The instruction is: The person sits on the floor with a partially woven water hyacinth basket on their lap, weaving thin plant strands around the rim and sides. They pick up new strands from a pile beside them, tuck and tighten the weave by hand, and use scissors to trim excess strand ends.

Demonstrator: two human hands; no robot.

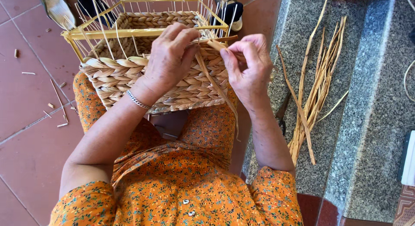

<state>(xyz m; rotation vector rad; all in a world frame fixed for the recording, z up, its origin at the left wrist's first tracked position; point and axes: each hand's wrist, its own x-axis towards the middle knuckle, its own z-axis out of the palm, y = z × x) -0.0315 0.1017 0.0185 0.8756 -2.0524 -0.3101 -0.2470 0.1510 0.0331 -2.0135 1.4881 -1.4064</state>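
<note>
Right at the middle of the view, a half-woven rectangular basket of pale braided straw (129, 76) rests on the person's lap, tilted so its open top faces away toward the far side. Thin yellow frame rods (142, 32) form a rim above the woven wall, and many fine upright stakes stick out beyond it. A flat tan straw strand (216, 85) runs from the basket's right upper corner down across the woven side and hangs past its near edge.

Over the basket's right part, the left hand (170, 53) lies with its fingers curled and pressed onto the weave near the rim, pinching the strand's upper end against the wall; a silver bracelet (137, 99) circles its wrist. Just to the right, the right hand (248, 64) has its fingers closed on the same strand's upper end, thumb and fingertips meeting near the left hand's fingertips.

Nearer, the person's orange flowered dress (181, 182) fills the bottom of the view. To the right, a bundle of long dried straw strips (317, 87) lies on a grey speckled stone step (367, 122), well apart from the hands. To the left, short straw offcuts (56, 109) are scattered on the red tiled floor (26, 79). At the far edge, two sandalled feet (56, 7) show beyond the basket.
</note>
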